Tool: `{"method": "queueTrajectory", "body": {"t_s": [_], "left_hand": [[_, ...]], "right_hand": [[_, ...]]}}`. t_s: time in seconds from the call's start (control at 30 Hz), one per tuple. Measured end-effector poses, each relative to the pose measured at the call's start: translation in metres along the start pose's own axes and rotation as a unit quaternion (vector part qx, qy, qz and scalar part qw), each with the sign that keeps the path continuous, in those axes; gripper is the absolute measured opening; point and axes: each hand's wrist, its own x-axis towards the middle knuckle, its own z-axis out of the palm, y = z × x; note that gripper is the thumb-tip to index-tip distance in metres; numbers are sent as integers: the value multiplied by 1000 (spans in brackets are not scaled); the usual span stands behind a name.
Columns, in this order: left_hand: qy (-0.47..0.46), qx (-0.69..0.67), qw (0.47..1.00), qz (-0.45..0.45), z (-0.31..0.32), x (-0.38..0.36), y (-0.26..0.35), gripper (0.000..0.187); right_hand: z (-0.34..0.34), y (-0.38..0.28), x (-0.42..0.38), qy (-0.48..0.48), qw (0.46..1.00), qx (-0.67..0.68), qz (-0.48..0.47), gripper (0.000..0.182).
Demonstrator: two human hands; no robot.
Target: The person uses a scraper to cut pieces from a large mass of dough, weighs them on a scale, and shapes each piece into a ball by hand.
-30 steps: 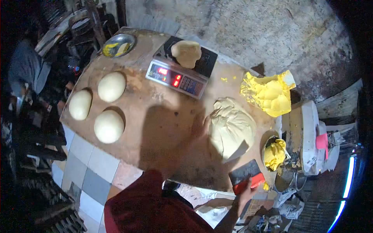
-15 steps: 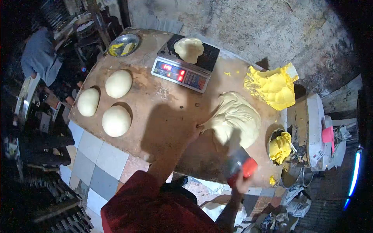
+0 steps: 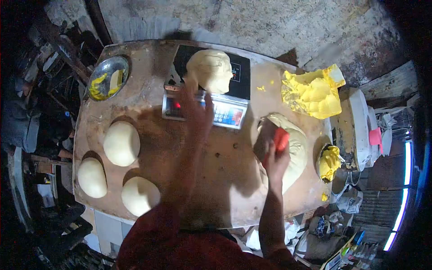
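Right hand (image 3: 275,158) gripped a red-handled scraper (image 3: 270,140) against the dough mass (image 3: 292,150); left hand (image 3: 194,108), fingers spread, reached over the scale (image 3: 211,105) toward its dough piece (image 3: 209,69), three dough balls (image 3: 121,143) lying apart leftward.

Dough lump (image 3: 210,69) on scale (image 3: 225,96)

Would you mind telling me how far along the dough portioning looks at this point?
Done: three round balls rest at the table's left side. In hand: a dough piece sits on the scale with the left hand reaching toward it, while the right hand holds a red-handled scraper against the big dough mass. Left: most of that mass is uncut.
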Motion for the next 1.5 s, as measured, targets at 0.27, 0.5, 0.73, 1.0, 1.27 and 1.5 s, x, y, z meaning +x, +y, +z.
{"method": "queueTrajectory", "body": {"t_s": [0.27,0.5,0.73,1.0,1.27,1.5], "left_hand": [[-304,155,930,140,93,74,-21,33],[-383,-182,893,-151,85,-162,28,32],[-418,30,877,-235,132,-247,38,27],[-203,-94,931,-289,146,-326,8,24],[-295,-306,858,-287,103,-304,-28,11],[-438,-139,814,-356,131,-237,13,32]], "right_hand": [[-67,-31,-62,-21,995,-3,93,23],[-139,0,-115,39,986,71,144,30],[-241,54,-192,124,970,85,190,45],[-235,76,-189,128,967,118,185,41],[-115,-18,-76,-47,989,39,134,26],[-54,-65,-26,50,996,25,71,21]]}}
